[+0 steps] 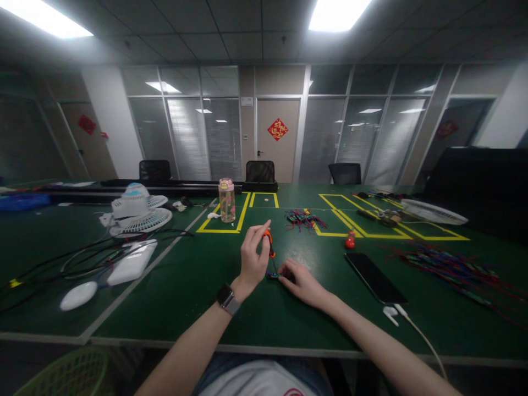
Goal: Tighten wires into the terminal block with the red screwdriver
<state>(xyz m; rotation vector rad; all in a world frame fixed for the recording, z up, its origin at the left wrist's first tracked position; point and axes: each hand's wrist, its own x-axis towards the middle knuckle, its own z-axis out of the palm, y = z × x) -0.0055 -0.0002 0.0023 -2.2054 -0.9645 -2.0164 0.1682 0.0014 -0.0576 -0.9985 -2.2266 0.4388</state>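
My left hand, with a watch on the wrist, is closed round an orange and black screwdriver. The tool stands tilted, its thin shaft pointing down at a small green circuit board on the green table. My right hand rests on the table just right of the board, its thumb and fingers pinched at the board's right end. Farther back lies a pile of small boards with red and blue wires.
A pink-lidded bottle stands behind my left hand. White fans and cables lie at the left. To the right are a small red object, a black phone, earbuds and a larger wired pile.
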